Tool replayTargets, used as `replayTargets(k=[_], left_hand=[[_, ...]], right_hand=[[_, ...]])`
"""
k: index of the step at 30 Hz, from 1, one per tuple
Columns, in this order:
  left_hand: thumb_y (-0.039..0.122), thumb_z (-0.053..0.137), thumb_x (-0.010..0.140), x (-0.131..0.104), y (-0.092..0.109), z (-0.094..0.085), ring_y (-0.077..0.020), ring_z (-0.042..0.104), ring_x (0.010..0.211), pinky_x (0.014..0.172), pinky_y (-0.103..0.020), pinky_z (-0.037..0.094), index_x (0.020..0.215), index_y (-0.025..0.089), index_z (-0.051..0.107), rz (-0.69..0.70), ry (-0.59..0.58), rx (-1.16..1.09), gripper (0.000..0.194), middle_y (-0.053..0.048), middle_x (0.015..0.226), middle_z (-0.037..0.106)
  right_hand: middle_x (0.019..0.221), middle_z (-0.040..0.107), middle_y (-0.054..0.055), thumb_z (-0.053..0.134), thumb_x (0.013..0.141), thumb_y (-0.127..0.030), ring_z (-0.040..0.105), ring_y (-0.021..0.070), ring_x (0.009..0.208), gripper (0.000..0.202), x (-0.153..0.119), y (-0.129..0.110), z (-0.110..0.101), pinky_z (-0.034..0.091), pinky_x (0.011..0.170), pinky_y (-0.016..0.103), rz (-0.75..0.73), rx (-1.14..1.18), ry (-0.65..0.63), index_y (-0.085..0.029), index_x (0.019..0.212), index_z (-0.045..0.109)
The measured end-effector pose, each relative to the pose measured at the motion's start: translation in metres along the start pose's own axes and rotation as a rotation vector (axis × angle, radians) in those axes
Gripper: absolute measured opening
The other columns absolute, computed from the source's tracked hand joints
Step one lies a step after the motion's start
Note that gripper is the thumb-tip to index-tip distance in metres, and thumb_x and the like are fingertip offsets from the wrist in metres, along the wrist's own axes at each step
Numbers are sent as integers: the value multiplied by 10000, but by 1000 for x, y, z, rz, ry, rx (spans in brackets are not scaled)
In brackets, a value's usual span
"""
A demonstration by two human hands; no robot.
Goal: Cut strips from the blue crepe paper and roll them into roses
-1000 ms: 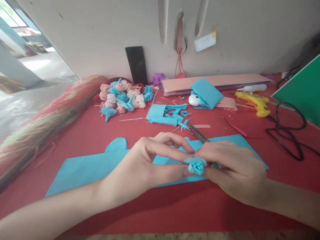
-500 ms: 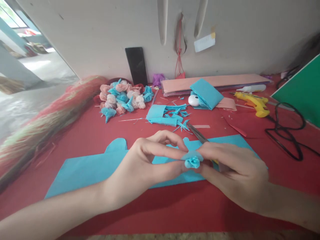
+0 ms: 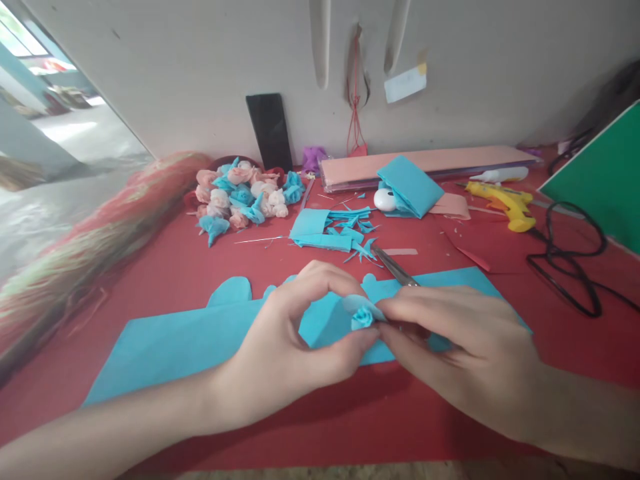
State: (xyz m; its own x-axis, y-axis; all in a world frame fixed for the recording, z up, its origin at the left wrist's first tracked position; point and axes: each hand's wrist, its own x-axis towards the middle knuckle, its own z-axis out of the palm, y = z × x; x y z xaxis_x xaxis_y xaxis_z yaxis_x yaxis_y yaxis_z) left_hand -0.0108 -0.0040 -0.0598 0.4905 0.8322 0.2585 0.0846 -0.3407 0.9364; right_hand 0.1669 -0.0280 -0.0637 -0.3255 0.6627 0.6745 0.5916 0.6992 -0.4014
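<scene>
A small blue paper flower (image 3: 362,317) sits between my two hands, its curled centre facing me and a loose petal fanning out behind. My right hand (image 3: 465,340) pinches it at the base, on the right side. The thumb of my left hand (image 3: 295,333) presses its lower edge while the curved index finger reaches the petal from behind. Beneath both hands lies a long blue paper strip (image 3: 175,347). Rounded blue paper petals (image 3: 231,292) rest along its far edge. Scissors (image 3: 395,267) lie just beyond my right hand, their handles hidden by it.
Finished paper flowers (image 3: 243,193) are heaped at the back left, before a leaning black phone (image 3: 270,131). Cut blue scraps (image 3: 320,230) lie mid-table. A yellow glue gun (image 3: 505,200) trails its black cord (image 3: 575,267) at right. A bristly bundle (image 3: 100,247) edges the left side.
The flower has shifted slightly left and turned, its petal now standing out to the upper left. My left index finger has lifted and bent away from the thumb.
</scene>
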Motion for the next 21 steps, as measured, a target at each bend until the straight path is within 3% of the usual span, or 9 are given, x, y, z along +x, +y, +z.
replayTargets(k=[4,10,16,21], left_hand=[[61,575,765,2,2,-3,-137,533,758,727,-272,445,784,181,565,47,-63,95,122,9,768,594],[22,544,704,0,2,-5,-133,515,736,719,-282,441,773,169,561,106,-108,169,163,16,755,580],[27,562,706,-2,0,-7,-109,529,731,937,-304,385,783,189,566,101,-133,158,180,55,748,573],[28,571,714,-1,0,-11,-93,536,748,1007,-282,342,818,220,566,78,-154,94,218,85,776,568]], right_hand=[[529,518,-57,562,837,-113,446,46,466,167,1,-1,-4,361,472,166,-10,42,-58,-136,678,608],[544,525,-67,563,803,-96,419,50,468,123,-2,-3,-7,351,485,182,15,50,-146,-142,704,620],[579,589,-52,569,788,-116,503,67,494,73,0,-9,-8,372,493,211,55,86,-170,-157,753,618],[595,612,-22,500,839,-128,517,74,479,152,5,-12,-20,396,454,192,206,269,-320,-169,753,619]])
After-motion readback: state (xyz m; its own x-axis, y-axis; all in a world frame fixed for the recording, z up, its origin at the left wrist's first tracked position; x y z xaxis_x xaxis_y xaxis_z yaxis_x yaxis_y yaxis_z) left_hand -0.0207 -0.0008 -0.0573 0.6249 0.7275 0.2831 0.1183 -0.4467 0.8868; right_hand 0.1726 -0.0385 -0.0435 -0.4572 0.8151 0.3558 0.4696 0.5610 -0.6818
